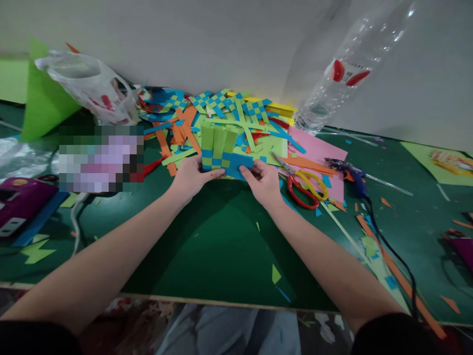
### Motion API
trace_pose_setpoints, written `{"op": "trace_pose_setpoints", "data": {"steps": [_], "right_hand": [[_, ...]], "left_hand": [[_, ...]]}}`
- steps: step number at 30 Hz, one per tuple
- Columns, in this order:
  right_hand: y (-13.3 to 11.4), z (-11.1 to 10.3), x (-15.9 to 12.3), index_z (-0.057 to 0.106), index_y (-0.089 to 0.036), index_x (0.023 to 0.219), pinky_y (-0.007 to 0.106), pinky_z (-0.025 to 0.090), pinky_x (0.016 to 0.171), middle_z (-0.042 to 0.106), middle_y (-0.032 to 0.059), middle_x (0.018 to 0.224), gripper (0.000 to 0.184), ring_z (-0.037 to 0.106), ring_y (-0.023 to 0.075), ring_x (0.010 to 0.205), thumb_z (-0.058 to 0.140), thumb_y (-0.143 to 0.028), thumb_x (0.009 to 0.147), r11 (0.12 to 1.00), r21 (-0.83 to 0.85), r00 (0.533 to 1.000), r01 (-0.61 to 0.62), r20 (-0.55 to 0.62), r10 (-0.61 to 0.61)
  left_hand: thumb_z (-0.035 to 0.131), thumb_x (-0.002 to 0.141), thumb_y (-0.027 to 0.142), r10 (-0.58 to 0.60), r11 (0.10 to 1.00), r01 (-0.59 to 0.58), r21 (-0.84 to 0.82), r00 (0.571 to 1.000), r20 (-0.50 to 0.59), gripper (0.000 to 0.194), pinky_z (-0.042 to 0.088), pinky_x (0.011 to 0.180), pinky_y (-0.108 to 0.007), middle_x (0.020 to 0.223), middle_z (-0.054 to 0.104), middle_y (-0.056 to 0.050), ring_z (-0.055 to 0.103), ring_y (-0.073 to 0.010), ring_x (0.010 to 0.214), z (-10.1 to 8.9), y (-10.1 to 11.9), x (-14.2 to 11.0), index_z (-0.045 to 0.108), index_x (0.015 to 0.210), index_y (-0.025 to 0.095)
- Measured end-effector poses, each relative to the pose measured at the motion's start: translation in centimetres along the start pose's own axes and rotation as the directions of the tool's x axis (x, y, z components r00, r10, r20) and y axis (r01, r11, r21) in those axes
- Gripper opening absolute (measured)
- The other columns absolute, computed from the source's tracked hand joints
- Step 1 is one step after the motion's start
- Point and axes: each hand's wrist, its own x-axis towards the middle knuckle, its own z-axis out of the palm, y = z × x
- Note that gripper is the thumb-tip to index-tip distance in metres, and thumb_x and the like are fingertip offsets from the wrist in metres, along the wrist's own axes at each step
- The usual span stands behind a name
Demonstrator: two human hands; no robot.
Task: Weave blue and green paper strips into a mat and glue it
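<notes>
Between my two hands is a woven paper piece, a blue and light-green check at its left with green strips standing up from it. Its right part is plain blue. My left hand grips the left lower edge, thumb across the front. On the right side, my right hand pinches the blue end between thumb and fingers. Behind the piece lies a heap of paper strips in green, orange and blue, with several woven checked pieces on top. Scissors with red and yellow handles lie just right of my right hand.
A blue glue gun with a dark cord lies at right, near pink paper. A clear plastic bottle leans on the wall. At left are a white plastic bag, a blurred-out phone-like object and a purple box.
</notes>
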Motion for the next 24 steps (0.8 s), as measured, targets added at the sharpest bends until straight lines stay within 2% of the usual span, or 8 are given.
{"op": "trace_pose_setpoints", "data": {"steps": [9,12,15,18,21,24], "right_hand": [[0.00,0.05,0.04,0.059,-0.022,0.077,0.033,0.057,0.068,0.069,0.0020,0.073,0.039,0.069,0.0190,0.071,0.063,-0.061,0.081,0.998,-0.066,1.000,-0.011,-0.007,0.010],[0.13,0.05,0.14,0.056,-0.023,0.072,0.032,0.056,0.064,0.067,0.0008,0.067,0.040,0.070,0.0194,0.067,0.063,-0.060,0.082,0.997,-0.072,1.000,-0.006,0.011,0.007],[0.12,0.11,0.25,0.059,-0.023,0.076,0.034,0.057,0.067,0.071,0.0013,0.072,0.040,0.072,0.0207,0.069,0.065,-0.062,0.080,1.000,-0.016,0.999,-0.019,0.046,0.020],[0.04,0.22,0.31,0.062,-0.023,0.082,0.035,0.058,0.070,0.074,0.0027,0.078,0.042,0.073,0.0212,0.070,0.065,-0.064,0.078,0.999,-0.006,0.998,-0.032,0.056,0.032],[0.03,0.31,0.27,0.063,-0.022,0.086,0.035,0.059,0.071,0.075,0.0039,0.084,0.042,0.073,0.0203,0.070,0.064,-0.064,0.079,0.999,0.005,0.998,-0.035,0.049,0.035],[0.05,0.32,0.17,0.066,-0.022,0.090,0.035,0.059,0.073,0.075,0.0030,0.083,0.041,0.073,0.0195,0.071,0.065,-0.062,0.080,1.000,0.009,0.996,-0.020,0.085,0.019]], "left_hand": [[0.088,0.059,0.037,0.000,1.000,0.000,0.022,1.000,0.001,0.045,0.063,0.076,-0.036,0.087,0.077,-0.007,0.073,-0.0226,0.075,-0.14,-0.09,-0.01,0.071,0.094,0.014],[0.087,0.059,0.040,-0.003,1.000,0.003,0.003,1.000,-0.006,0.048,0.064,0.073,-0.036,0.092,0.076,-0.008,0.073,-0.0238,0.079,-0.02,-0.04,-0.11,0.070,0.096,0.014],[0.086,0.060,0.041,-0.025,0.998,0.024,-0.060,1.000,-0.016,0.050,0.064,0.074,-0.036,0.098,0.076,-0.010,0.073,-0.0255,0.086,0.14,0.01,-0.13,0.071,0.098,0.013],[0.087,0.058,0.040,-0.052,0.997,0.051,-0.057,0.998,-0.017,0.049,0.065,0.073,-0.037,0.095,0.076,-0.011,0.073,-0.0261,0.085,0.20,0.02,-0.10,0.071,0.094,0.012],[0.088,0.057,0.040,-0.047,0.998,0.047,-0.043,0.999,-0.012,0.048,0.065,0.073,-0.037,0.094,0.076,-0.010,0.073,-0.0259,0.084,0.14,-0.06,-0.08,0.072,0.094,0.013],[0.086,0.061,0.042,-0.010,0.999,0.009,-0.034,0.999,-0.040,0.048,0.064,0.078,-0.037,0.100,0.076,-0.010,0.073,-0.0263,0.090,0.06,-0.24,-0.04,0.072,0.099,0.015]]}}
